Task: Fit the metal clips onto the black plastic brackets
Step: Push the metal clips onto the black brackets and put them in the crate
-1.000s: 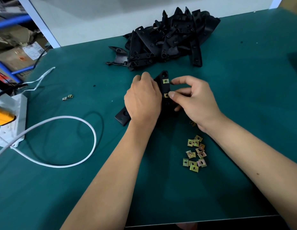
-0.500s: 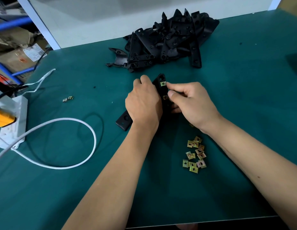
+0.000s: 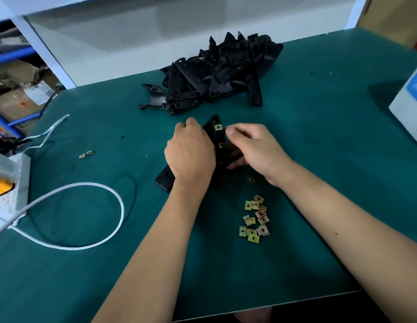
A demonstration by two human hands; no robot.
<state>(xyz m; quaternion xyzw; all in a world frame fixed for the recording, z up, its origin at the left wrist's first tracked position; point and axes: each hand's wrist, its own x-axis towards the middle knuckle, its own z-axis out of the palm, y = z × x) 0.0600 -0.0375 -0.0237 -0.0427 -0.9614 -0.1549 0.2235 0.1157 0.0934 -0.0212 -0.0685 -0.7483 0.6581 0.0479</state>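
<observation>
Together, both hands grip one black bracket over the green bench: left hand curled around it, right hand pinching at its clipped edge. Loose clips lie just below.

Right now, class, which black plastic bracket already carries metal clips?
The black plastic bracket gripped by the left hand: two metal clips sit on it. The heaped brackets behind show none.
</observation>
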